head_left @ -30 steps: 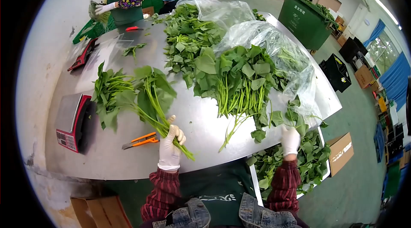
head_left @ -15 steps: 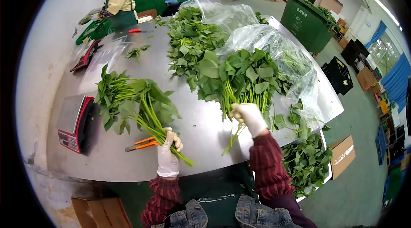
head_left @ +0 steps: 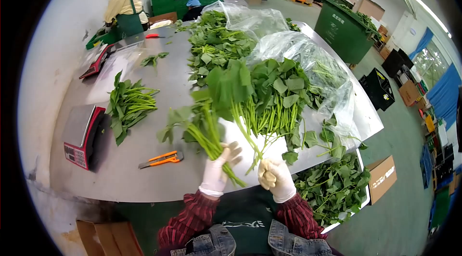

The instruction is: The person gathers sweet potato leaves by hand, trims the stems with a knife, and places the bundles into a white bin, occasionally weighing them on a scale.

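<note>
Red-black striped sleeves [head_left: 191, 215]; white gloves [head_left: 214, 176]; green stems [head_left: 206, 141]; orange-handled tool [head_left: 164, 159].

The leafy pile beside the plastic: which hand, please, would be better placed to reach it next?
Probably the right hand: it is nearer the pile and grips fewer stems, while the left hand holds a thicker bunch.

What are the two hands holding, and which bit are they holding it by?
The left grip holds a leafy bunch by its lower stems, the ends poking out. The right grip holds some leafy stems near their bottom ends.
</note>
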Tool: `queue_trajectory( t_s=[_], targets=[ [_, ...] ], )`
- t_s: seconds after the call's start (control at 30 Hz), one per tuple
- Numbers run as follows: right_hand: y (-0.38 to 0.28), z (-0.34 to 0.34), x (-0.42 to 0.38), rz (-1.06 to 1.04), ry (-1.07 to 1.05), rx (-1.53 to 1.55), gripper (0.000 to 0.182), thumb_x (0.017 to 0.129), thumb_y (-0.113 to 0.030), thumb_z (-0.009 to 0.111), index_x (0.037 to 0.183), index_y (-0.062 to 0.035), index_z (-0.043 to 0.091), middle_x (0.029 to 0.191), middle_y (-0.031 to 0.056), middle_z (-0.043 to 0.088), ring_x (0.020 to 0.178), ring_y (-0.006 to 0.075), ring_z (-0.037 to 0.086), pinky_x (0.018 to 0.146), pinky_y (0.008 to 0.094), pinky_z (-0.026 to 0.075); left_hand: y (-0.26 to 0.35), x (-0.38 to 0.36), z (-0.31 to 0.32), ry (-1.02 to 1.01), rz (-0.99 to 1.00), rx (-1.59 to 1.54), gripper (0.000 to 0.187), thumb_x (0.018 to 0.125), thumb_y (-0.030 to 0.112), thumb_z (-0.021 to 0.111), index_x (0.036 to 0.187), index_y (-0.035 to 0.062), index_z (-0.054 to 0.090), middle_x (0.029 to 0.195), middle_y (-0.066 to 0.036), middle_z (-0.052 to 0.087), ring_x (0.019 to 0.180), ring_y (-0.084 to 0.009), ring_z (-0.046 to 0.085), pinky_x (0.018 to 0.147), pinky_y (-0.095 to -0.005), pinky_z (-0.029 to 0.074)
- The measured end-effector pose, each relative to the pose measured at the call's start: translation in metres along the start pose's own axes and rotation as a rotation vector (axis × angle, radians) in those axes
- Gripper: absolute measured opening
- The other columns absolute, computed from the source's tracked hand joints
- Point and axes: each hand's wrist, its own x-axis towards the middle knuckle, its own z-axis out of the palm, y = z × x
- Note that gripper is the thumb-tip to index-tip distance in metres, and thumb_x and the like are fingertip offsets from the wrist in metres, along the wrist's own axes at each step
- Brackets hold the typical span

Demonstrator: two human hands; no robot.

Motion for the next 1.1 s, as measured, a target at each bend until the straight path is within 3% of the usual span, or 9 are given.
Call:
queue_trajectory(
  t_s=[0.13,0.3,0.4,0.57,0.63,0.77,0.83,1.03,1.1],
  targets=[
    [0.016,0.006,-0.006,0.191,-0.069,0.034,0.03,0.092,-0.026,0.053,0.075,-0.0011,0.054,0.047,-0.0033,0.039,0.036,0.006,0.034,0.037,0.021,0.03,0.006,-0.013,0.028,-0.056,-0.136,-0.128,0.026,0.089,0.019,0.057,0.111,0.0072,0.049,0.103,-0.013,0.06,0.092,-0.0247,0.06,0.079,-0.0365,0.05],
    [0.028,0.006,-0.006,0.297,-0.007,-0.139,0.032,0.092,-0.028,0.054,0.077,0.0,0.057,0.049,-0.0019,0.046,0.037,0.0061,0.039,0.038,0.0203,0.032,0.0,-0.012,0.005,-0.142,-0.049,0.01,0.029,0.087,0.019,0.06,0.108,0.0015,0.051,0.087,-0.009,0.058,0.073,-0.0183,0.054,0.068,-0.0322,0.047],
    [0.028,0.001,0.003,0.175,0.128,-0.506,0.032,0.091,-0.026,0.056,0.076,0.0019,0.061,0.06,0.0036,0.06,0.04,0.0049,0.044,0.039,0.0173,0.033,0.002,-0.011,-0.002,-0.071,-0.027,0.082,0.022,0.084,0.009,0.064,0.102,-0.0002,0.056,0.082,-0.008,0.063,0.069,-0.017,0.058,0.064,-0.0285,0.049],
    [0.015,0.006,0.007,0.101,0.169,-0.509,0.029,0.091,-0.023,0.056,0.077,0.0015,0.061,0.064,0.0032,0.062,0.04,0.0044,0.044,0.039,0.0174,0.034,0.004,-0.014,-0.006,-0.042,0.003,0.148,0.022,0.084,0.012,0.064,0.099,-0.0011,0.056,0.082,-0.009,0.061,0.069,-0.0176,0.058,0.062,-0.0284,0.047],
    [0.012,0.014,0.012,0.028,0.19,-0.505,0.029,0.09,-0.026,0.059,0.076,-0.0006,0.062,0.054,-0.0014,0.054,0.04,0.0037,0.043,0.039,0.0178,0.032,0.004,-0.015,-0.004,-0.039,0.007,0.168,0.024,0.084,0.017,0.064,0.096,-0.0021,0.056,0.081,-0.01,0.06,0.069,-0.0185,0.056,0.063,-0.0291,0.045],
    [0.005,0.033,0.024,-0.068,0.21,-0.563,0.026,0.088,-0.025,0.061,0.081,0.0,0.062,0.055,-0.0003,0.054,0.04,0.0042,0.041,0.04,0.0203,0.033,-0.001,-0.018,-0.003,-0.064,-0.004,0.191,0.02,0.084,0.009,0.063,0.099,-0.0017,0.057,0.082,-0.008,0.062,0.071,-0.0174,0.059,0.064,-0.0281,0.048],
    [0.008,0.036,0.032,-0.177,0.178,-0.794,0.021,0.085,-0.02,0.065,0.078,-0.0001,0.06,0.058,0.0004,0.056,0.044,0.0025,0.045,0.04,0.0179,0.033,-0.006,-0.019,-0.002,-0.066,-0.009,0.198,0.018,0.083,0.004,0.062,0.1,-0.0016,0.057,0.082,-0.008,0.063,0.071,-0.0165,0.06,0.065,-0.0272,0.05],
    [0.031,0.038,0.016,-0.291,0.334,-0.611,0.028,0.085,-0.017,0.065,0.066,-0.0033,0.05,0.055,0.0022,0.054,0.042,0.0046,0.045,0.039,0.0188,0.033,-0.002,-0.016,-0.002,-0.034,0.058,0.114,0.015,0.087,0.008,0.059,0.098,0.0003,0.055,0.087,-0.008,0.06,0.079,-0.0185,0.059,0.074,-0.0308,0.049],
    [0.029,0.035,0.005,-0.312,0.52,-0.375,0.027,0.086,-0.016,0.063,0.065,-0.0041,0.05,0.055,0.0032,0.054,0.041,0.0052,0.045,0.038,0.0186,0.034,-0.003,-0.01,-0.007,-0.017,0.057,0.123,0.016,0.088,0.011,0.058,0.098,0.0008,0.053,0.081,-0.008,0.057,0.075,-0.0193,0.056,0.073,-0.0327,0.047]
  ],
)
